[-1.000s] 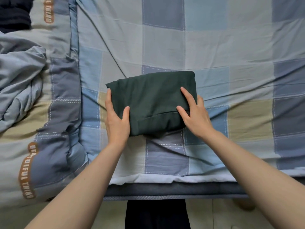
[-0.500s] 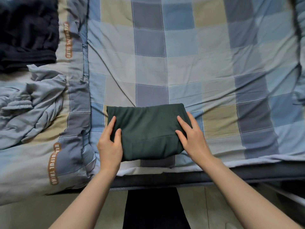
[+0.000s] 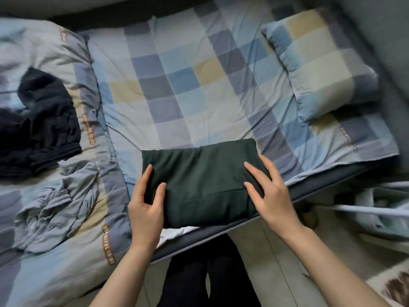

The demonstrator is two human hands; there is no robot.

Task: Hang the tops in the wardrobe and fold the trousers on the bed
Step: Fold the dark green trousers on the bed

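Person's dark-clad legs (image 3: 208, 280) at bottom centre, standing on a pale floor (image 3: 276, 262) by the near bed edge; patterned rug (image 3: 391, 284) corner at bottom right. Both bare forearms reach forward. Left hand (image 3: 146, 207) grips the left end of the folded trousers (image 3: 203, 182), thumb on top, fingers running along the side. Right hand (image 3: 270, 191) holds the right end, thumb and forefinger lying on top, other fingers around the far side. Trousers are dark green, folded into a compact rectangle, at the near edge of the bed (image 3: 221, 242), partly overhanging it; can't tell if resting or lifted. White sheet corner shows just under them. Left of the trousers, on a bunched duvet (image 3: 55, 262) with brown lettering, a crumpled grey garment (image 3: 57, 202). Further back on the same duvet, a dark navy garment (image 3: 44, 120), also in a heap. Checked sheet (image 3: 177, 85) covers the mattress beyond. Pillow (image 3: 321, 63) in matching checks at far right. White bars and pale cloth (image 3: 376, 204) at right, blurred.
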